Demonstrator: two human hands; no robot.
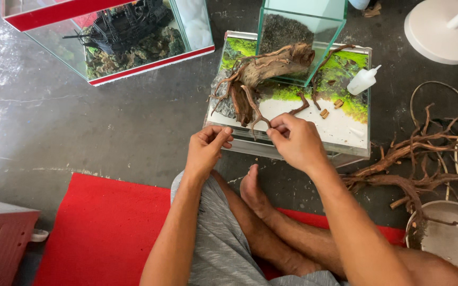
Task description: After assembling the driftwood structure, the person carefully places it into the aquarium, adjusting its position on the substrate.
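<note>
Hands: right hand point(295, 140) pinches the thin lower prong of the driftwood point(258, 79) at the near edge of the shallow glass tank point(353, 151); left hand point(207, 148) hovers just beside, fingers curled loosely, gripping nothing.
Driftwood: twisted root piece standing at the tank's left end, on white sand and green moss.
Tank contents: white squeeze bottle point(362, 81) toward the far right corner; small glass cube point(298, 37) at the far edge.
Floor: loose roots point(425, 164) right; red mat point(104, 228) under the seated person.
</note>
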